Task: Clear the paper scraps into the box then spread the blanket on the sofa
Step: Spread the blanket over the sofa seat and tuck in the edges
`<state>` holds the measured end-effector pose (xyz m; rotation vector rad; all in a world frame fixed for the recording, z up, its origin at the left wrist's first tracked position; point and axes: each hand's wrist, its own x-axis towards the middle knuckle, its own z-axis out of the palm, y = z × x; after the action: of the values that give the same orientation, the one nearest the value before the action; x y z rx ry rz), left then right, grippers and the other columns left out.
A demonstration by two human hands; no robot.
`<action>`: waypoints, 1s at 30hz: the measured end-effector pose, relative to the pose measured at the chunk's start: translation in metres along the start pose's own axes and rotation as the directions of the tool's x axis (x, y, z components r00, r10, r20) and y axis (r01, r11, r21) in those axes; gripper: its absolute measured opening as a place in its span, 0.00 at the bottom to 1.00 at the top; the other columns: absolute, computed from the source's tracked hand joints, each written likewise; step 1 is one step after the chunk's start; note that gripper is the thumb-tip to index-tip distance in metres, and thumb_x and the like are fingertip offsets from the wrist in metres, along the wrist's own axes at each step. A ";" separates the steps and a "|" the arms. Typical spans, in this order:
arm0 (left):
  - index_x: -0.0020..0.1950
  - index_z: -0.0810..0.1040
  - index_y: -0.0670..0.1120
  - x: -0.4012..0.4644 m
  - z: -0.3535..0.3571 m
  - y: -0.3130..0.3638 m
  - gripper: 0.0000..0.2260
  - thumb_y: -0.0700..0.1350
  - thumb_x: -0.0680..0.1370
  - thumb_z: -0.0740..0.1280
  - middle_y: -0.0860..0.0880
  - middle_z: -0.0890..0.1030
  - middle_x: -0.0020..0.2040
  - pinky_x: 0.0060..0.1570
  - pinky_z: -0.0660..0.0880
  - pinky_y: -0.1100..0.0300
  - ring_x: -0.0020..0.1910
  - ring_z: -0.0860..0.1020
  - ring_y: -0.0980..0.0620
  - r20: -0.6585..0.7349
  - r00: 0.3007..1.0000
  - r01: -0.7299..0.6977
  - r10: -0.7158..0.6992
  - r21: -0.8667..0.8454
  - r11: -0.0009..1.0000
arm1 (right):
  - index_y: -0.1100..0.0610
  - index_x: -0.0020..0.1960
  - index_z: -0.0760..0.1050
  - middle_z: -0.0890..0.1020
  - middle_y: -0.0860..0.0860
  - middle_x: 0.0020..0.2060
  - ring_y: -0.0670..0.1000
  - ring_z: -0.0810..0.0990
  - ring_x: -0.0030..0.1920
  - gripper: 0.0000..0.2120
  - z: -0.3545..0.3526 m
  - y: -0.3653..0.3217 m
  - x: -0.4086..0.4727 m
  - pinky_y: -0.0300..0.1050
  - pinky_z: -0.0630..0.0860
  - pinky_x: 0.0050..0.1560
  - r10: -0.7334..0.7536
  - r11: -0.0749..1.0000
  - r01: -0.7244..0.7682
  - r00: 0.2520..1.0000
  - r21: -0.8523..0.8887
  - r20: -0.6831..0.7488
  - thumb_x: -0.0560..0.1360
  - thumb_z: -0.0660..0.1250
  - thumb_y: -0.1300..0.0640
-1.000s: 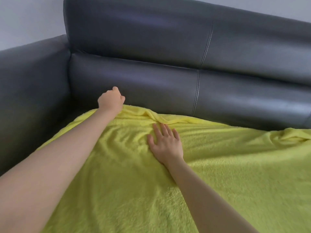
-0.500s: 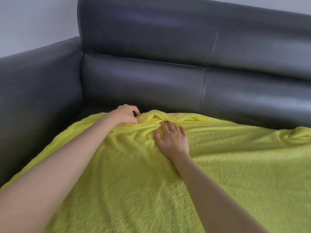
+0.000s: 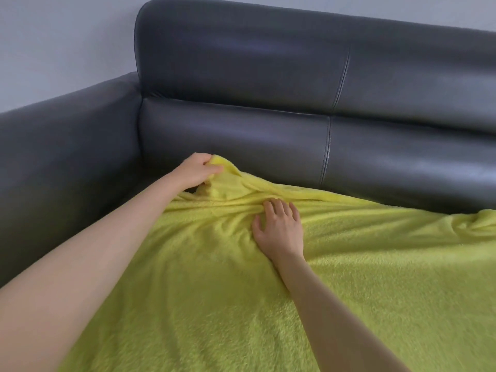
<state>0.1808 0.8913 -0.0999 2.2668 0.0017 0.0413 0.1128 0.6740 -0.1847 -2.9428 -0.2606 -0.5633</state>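
Note:
A fluffy yellow blanket [image 3: 362,277] covers the seat of the dark grey leather sofa [image 3: 241,138]. My left hand [image 3: 197,171] grips the blanket's far edge near the left back corner and holds it lifted off the seat in a small peak. My right hand [image 3: 280,224] lies flat on the blanket just right of that, fingers spread, pressing the cloth where it bunches into folds. No paper scraps and no box are in view.
The sofa's left armrest [image 3: 61,146] rises beside my left arm. Its backrest [image 3: 295,63] stands against a pale wall [image 3: 61,44]. The blanket is rumpled at the far right edge [image 3: 472,221].
My left hand has closed on the blanket's far edge and lifted it up and toward the backrest. My right hand stays pressed on the cloth. The view has shifted left.

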 end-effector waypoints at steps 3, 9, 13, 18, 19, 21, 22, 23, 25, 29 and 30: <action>0.58 0.78 0.46 0.005 -0.018 -0.005 0.14 0.54 0.78 0.64 0.44 0.79 0.55 0.53 0.71 0.48 0.56 0.75 0.40 -0.508 0.857 0.072 0.092 0.295 0.953 | 0.59 0.62 0.75 0.77 0.57 0.63 0.57 0.73 0.65 0.26 0.000 -0.001 0.000 0.54 0.62 0.73 0.004 1.000 -0.005 0.998 -0.006 -0.061 0.76 0.51 0.45; 0.54 0.78 0.49 -0.006 0.005 -0.013 0.10 0.42 0.73 0.70 0.44 0.73 0.54 0.51 0.70 0.52 0.55 0.69 0.42 -0.597 0.775 0.095 0.205 0.432 0.897 | 0.60 0.58 0.77 0.79 0.58 0.58 0.58 0.76 0.61 0.22 -0.002 -0.003 -0.001 0.54 0.68 0.69 -0.013 1.000 0.012 0.993 -0.001 -0.116 0.74 0.55 0.48; 0.54 0.74 0.47 -0.021 0.045 -0.004 0.20 0.30 0.66 0.67 0.46 0.73 0.50 0.43 0.69 0.53 0.49 0.71 0.44 -0.451 0.753 -0.112 0.480 0.631 0.768 | 0.60 0.55 0.77 0.80 0.57 0.55 0.58 0.77 0.58 0.20 -0.002 -0.003 0.000 0.54 0.71 0.65 -0.001 1.000 0.001 0.995 0.000 -0.103 0.74 0.55 0.49; 0.65 0.71 0.50 -0.021 0.081 -0.019 0.14 0.44 0.79 0.59 0.48 0.71 0.63 0.62 0.69 0.53 0.65 0.68 0.47 -0.048 0.985 -0.120 0.166 0.501 0.857 | 0.56 0.62 0.72 0.77 0.53 0.56 0.55 0.74 0.59 0.21 -0.001 0.000 -0.001 0.51 0.68 0.62 -0.003 0.999 0.004 1.000 0.035 -0.009 0.77 0.52 0.47; 0.67 0.70 0.51 -0.022 0.083 -0.025 0.16 0.47 0.80 0.56 0.48 0.69 0.65 0.65 0.66 0.53 0.67 0.65 0.48 -0.060 0.994 -0.050 0.091 0.488 0.871 | 0.56 0.65 0.70 0.76 0.53 0.60 0.55 0.72 0.62 0.22 -0.002 0.001 0.000 0.50 0.66 0.64 -0.009 0.999 0.008 0.999 0.041 0.030 0.78 0.50 0.46; 0.69 0.68 0.55 -0.023 0.081 -0.032 0.17 0.50 0.81 0.53 0.48 0.66 0.69 0.71 0.58 0.49 0.70 0.62 0.48 -0.098 0.993 0.001 0.066 0.563 0.827 | 0.54 0.71 0.65 0.72 0.53 0.66 0.54 0.67 0.68 0.25 -0.003 0.002 0.000 0.50 0.61 0.69 -0.018 0.999 0.014 0.996 0.047 0.089 0.79 0.48 0.45; 0.70 0.67 0.56 -0.024 0.079 -0.034 0.17 0.52 0.81 0.52 0.48 0.64 0.72 0.73 0.52 0.45 0.72 0.59 0.47 -0.097 0.994 0.013 0.058 0.605 0.796 | 0.54 0.74 0.63 0.69 0.53 0.70 0.54 0.64 0.71 0.26 -0.004 0.002 0.000 0.50 0.58 0.71 -0.022 0.999 0.016 0.993 0.050 0.119 0.80 0.47 0.44; 0.71 0.65 0.57 -0.025 0.076 -0.035 0.18 0.52 0.81 0.50 0.48 0.61 0.75 0.74 0.47 0.43 0.75 0.56 0.47 -0.084 0.996 0.024 0.037 0.628 0.778 | 0.53 0.76 0.60 0.66 0.53 0.73 0.53 0.61 0.73 0.27 -0.005 0.003 0.000 0.50 0.55 0.73 -0.021 0.998 0.013 0.988 0.056 0.153 0.80 0.46 0.44; 0.74 0.62 0.58 -0.026 0.067 -0.040 0.20 0.54 0.82 0.47 0.49 0.54 0.78 0.74 0.45 0.43 0.77 0.52 0.47 -0.049 0.999 0.046 -0.020 0.640 0.767 | 0.51 0.78 0.53 0.58 0.52 0.77 0.52 0.54 0.77 0.29 -0.006 0.002 -0.001 0.50 0.49 0.76 -0.024 0.998 0.008 0.974 0.069 0.226 0.80 0.43 0.42; 0.77 0.57 0.58 -0.030 0.046 -0.058 0.23 0.56 0.82 0.43 0.51 0.53 0.79 0.75 0.47 0.45 0.77 0.51 0.47 -0.025 0.997 0.075 -0.078 0.659 0.748 | 0.49 0.79 0.46 0.51 0.51 0.78 0.50 0.47 0.78 0.29 -0.013 0.000 -0.005 0.51 0.44 0.77 -0.077 0.996 0.055 0.944 0.075 0.321 0.81 0.40 0.41; 0.77 0.56 0.59 -0.030 0.041 -0.061 0.23 0.56 0.82 0.42 0.51 0.53 0.79 0.75 0.48 0.46 0.77 0.51 0.47 -0.021 0.996 0.082 -0.091 0.659 0.748 | 0.49 0.79 0.46 0.50 0.51 0.78 0.50 0.46 0.78 0.29 -0.015 -0.001 -0.007 0.51 0.44 0.77 -0.086 0.995 0.063 0.939 0.077 0.334 0.81 0.40 0.41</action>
<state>0.1529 0.8980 -0.1736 2.9826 0.1369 -0.0306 0.1006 0.6715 -0.1738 -2.9600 -0.4185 -0.0499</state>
